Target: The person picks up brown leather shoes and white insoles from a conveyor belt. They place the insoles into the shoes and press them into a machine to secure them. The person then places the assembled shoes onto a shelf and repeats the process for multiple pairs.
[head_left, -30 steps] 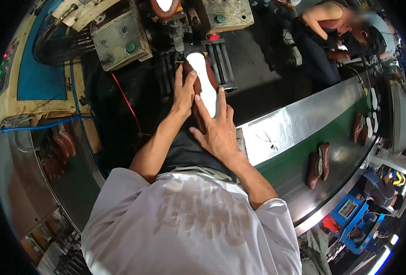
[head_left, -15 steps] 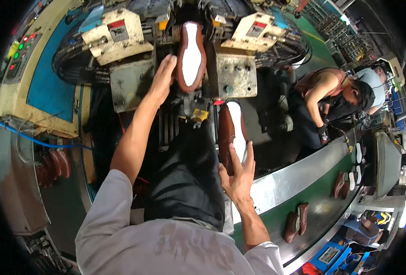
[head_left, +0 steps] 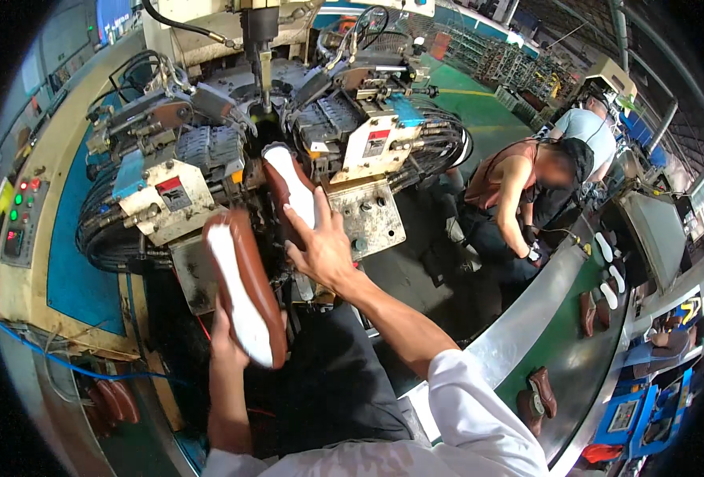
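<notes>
My left hand (head_left: 226, 338) grips a brown leather shoe upper (head_left: 258, 262), toe end slightly blurred, its white underside facing up. The thumb shows on the near side and other fingers are behind it. My right hand (head_left: 326, 253) is closed round the near part of a second brown shoe upper (head_left: 276, 184), index finger along its white bottom. That second upper lies bottom up between the two cream side blocks of a machine (head_left: 372, 147), its far end close to the metal jaws. The two uppers are apart, side by side.
A control panel (head_left: 25, 219) with lit buttons stands at left, above brown shoe uppers (head_left: 114, 401) on a lower shelf. At right a green conveyor belt (head_left: 519, 374) carries brown shoes (head_left: 536, 397) and white soles (head_left: 610, 274). A co-worker (head_left: 519, 191) bends beyond it.
The upper that stood in the machine is now in my left hand, nearer me. My right hand has carried its upper forward into the machine. The view has tilted up.
</notes>
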The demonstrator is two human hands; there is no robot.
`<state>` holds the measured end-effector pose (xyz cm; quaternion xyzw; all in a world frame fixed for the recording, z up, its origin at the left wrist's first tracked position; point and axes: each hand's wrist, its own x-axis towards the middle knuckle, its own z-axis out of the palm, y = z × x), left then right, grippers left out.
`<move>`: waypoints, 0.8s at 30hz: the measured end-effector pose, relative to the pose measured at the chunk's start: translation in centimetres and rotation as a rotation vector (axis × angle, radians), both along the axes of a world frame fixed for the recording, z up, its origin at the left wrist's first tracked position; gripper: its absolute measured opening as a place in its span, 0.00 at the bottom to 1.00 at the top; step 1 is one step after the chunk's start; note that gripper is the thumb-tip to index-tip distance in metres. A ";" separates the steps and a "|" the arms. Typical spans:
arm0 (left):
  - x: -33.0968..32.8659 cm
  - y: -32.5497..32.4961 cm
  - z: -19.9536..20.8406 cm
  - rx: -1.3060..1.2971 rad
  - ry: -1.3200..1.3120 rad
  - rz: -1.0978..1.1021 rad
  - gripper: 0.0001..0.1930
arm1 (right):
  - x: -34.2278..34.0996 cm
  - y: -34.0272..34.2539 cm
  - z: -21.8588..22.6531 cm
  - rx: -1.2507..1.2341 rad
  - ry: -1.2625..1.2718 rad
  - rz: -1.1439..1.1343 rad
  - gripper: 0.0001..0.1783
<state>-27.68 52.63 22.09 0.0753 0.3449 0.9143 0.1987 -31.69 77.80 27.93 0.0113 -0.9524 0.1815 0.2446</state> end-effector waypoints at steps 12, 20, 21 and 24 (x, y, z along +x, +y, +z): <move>13.7 -11.2 -5.8 -0.081 -0.156 0.078 0.42 | -1.1 -4.1 -5.2 0.041 0.003 -0.096 0.47; 17.1 -10.7 -7.4 -0.139 -0.110 0.051 0.35 | 0.2 -3.1 -8.4 0.044 0.169 0.042 0.44; 17.5 -10.4 -7.5 -0.148 -0.147 0.060 0.34 | 0.5 -3.7 -8.1 0.033 0.119 0.027 0.42; 17.4 -8.9 -7.1 -0.139 -0.299 0.088 0.30 | -0.7 -3.9 -7.6 0.029 0.112 0.029 0.39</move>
